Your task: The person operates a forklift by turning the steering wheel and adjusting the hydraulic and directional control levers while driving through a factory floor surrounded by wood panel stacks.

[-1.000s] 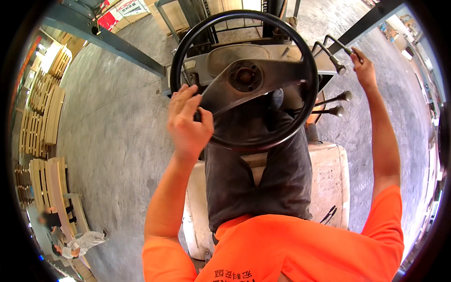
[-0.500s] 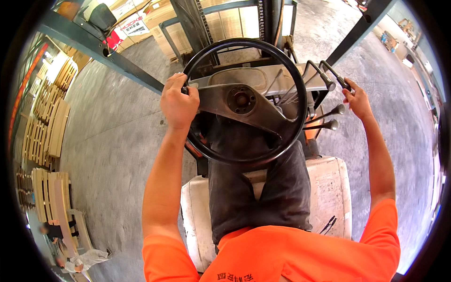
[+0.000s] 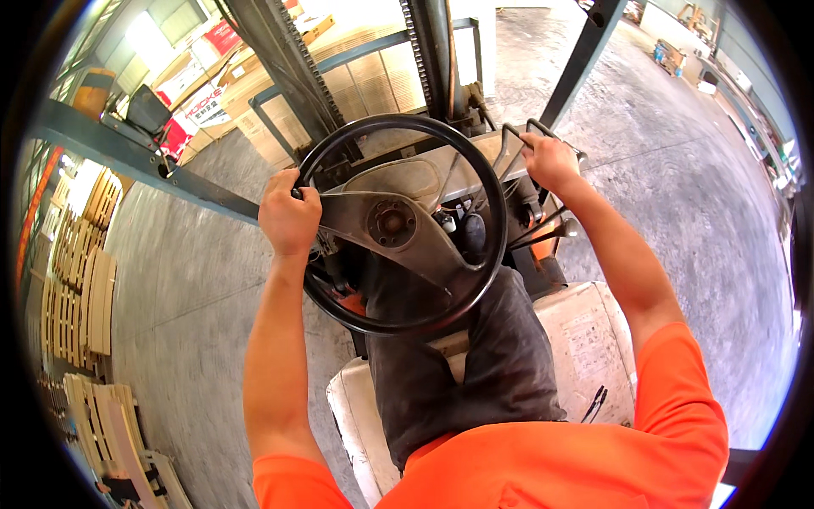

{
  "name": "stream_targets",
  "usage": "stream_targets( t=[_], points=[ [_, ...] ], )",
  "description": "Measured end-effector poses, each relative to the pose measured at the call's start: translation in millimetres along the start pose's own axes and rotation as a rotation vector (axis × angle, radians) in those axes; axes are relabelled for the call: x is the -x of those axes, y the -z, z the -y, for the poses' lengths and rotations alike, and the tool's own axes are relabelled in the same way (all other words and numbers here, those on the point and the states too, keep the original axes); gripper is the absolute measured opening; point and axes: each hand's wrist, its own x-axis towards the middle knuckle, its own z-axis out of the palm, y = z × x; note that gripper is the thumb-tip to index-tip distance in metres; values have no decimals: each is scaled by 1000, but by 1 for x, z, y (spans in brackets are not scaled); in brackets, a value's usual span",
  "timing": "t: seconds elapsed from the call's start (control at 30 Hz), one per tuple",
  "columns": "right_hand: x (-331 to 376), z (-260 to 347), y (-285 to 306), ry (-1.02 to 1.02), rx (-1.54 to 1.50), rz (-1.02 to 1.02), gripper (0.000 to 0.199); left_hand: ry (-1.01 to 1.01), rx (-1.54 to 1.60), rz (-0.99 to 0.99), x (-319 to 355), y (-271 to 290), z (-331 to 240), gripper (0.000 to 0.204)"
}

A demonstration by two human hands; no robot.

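Left hand (image 3: 290, 214) clasping the steering wheel (image 3: 500, 222); right hand (image 3: 551, 163) curled over the bent levers (image 3: 505, 137).
Carton stack (image 3: 366, 89) ahead, behind the mast (image 3: 435, 51). Steering wheel before you, above your thighs (image 3: 510, 365); you hold it at its upper left. Bent levers just right of the wheel; which one your right hand grips, cannot tell. Round lever knob (image 3: 570, 228) below that hand.

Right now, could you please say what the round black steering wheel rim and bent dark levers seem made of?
Round black steering wheel rim: probably hard plastic, given its smooth gloss. Bent dark levers: likely satin metal, judging by thin, shining rods.
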Motion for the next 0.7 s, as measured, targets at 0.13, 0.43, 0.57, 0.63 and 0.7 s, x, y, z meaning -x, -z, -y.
stream_targets(
  t=[0.13, 0.43, 0.57, 0.63, 0.7],
  points=[
    [-34, 6, -1, -71, -46, -100, 30, 23, -18, 26, -11, -7, -10, 24],
    [-78, 21, 23, -86, -78, -94, 29, 37, -6, 46, -33, -21, -27, 25],
    [-83, 27, 34, -102, -105, -80, 29, -19, 1, 29, -46, -29, -35, 25],
    [-87, 28, 33, -104, -97, -75, 29, -48, 23, 5, -51, -41, -36, 24],
    [-96, 25, 32, -102, -77, -71, 29, -69, 48, -3, -56, -49, -41, 24]
  ],
)
